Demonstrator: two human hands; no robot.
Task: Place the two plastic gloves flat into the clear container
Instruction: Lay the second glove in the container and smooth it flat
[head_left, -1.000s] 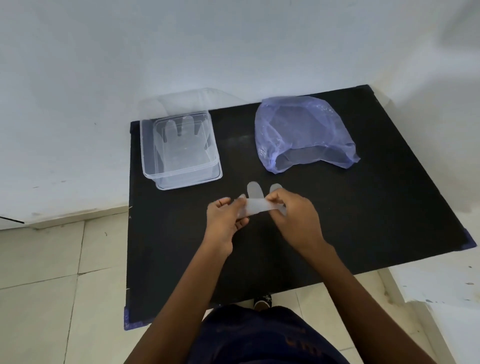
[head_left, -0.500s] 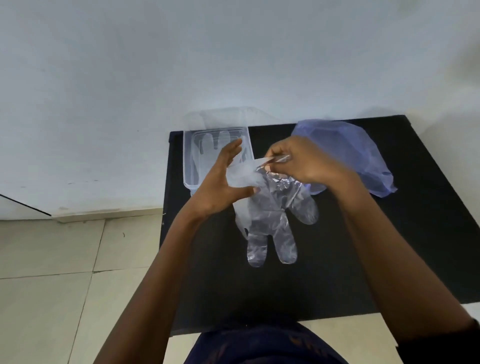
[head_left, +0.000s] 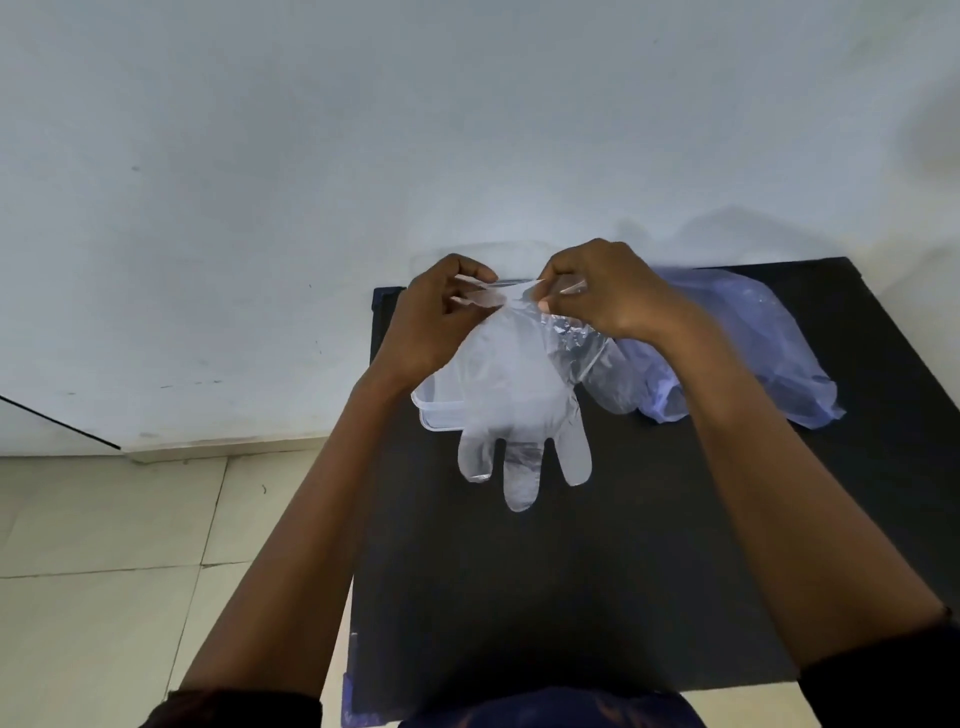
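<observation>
A clear plastic glove (head_left: 517, 395) hangs fingers-down in the air, held by its cuff. My left hand (head_left: 434, 319) pinches the cuff's left side and my right hand (head_left: 608, 291) pinches its right side, both raised above the table. The glove hangs over the clear container (head_left: 428, 415), of which only the near left corner shows under it. The other glove, seen earlier inside the container, is hidden now.
A crumpled blue-violet plastic bag (head_left: 748, 343) lies on the black table (head_left: 571, 571) right of the container. A white wall runs close behind the table's far edge. Tiled floor lies to the left.
Both hands lifted the glove off the table, let it unfold fingers-down, and carried it back and left over the container. The left hand now pinches the cuff.
</observation>
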